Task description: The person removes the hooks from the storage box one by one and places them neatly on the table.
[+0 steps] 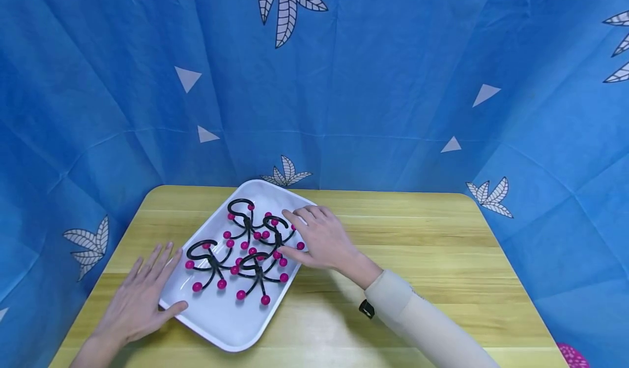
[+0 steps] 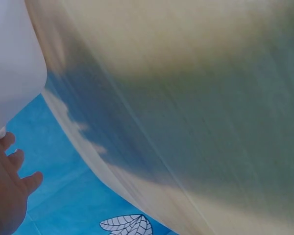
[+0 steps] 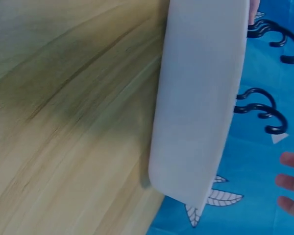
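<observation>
A white tray lies at an angle on the table. In it are several black hook-handled massagers, their thin spread legs tipped with pink balls. My left hand is flat beside the tray's left rim, fingers straight, thumb reaching over the near-left edge. Over the right rim reaches my right hand, its fingers and thumb spread apart around the rightmost massager, part of which they overlap. The right wrist view shows loosely straight fingers and black hooks rising past the tray wall.
The tray stands on a wooden table with rounded far corners. A blue curtain with leaf and triangle prints hangs behind and along both sides. At the lower right, a pink dotted thing shows beyond the table edge.
</observation>
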The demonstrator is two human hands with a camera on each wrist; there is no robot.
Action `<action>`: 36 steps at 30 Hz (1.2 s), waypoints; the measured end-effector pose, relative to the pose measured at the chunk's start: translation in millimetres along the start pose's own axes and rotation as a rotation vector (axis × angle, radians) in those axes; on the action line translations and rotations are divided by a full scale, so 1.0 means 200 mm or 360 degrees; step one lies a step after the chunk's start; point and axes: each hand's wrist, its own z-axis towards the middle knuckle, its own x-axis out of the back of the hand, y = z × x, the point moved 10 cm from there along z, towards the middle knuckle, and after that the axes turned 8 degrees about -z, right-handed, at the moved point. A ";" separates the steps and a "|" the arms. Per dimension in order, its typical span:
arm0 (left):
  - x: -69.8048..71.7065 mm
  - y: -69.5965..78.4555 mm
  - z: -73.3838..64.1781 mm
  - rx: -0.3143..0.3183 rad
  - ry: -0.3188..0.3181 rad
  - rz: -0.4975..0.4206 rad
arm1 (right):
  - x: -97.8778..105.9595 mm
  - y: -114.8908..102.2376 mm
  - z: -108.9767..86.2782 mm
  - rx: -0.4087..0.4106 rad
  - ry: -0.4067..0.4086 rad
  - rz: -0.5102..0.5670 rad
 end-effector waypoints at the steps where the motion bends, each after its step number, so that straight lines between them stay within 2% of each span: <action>1: 0.00 0.00 0.00 0.0005 -0.0003 0.0000 | -0.01 0.00 0.01 0.0004 0.0000 0.0000; 11: -0.01 0.00 0.00 0.0024 -0.0020 0.0001 | -0.10 0.00 0.10 -0.0004 0.0003 0.0055; 20: -0.01 0.00 0.00 0.0017 0.0004 -0.0003 | -0.13 -0.02 0.14 0.0060 0.0106 0.0067; 36: -0.01 0.00 0.01 0.0054 -0.0040 0.0002 | -0.10 -0.06 0.21 0.0062 0.0165 0.0052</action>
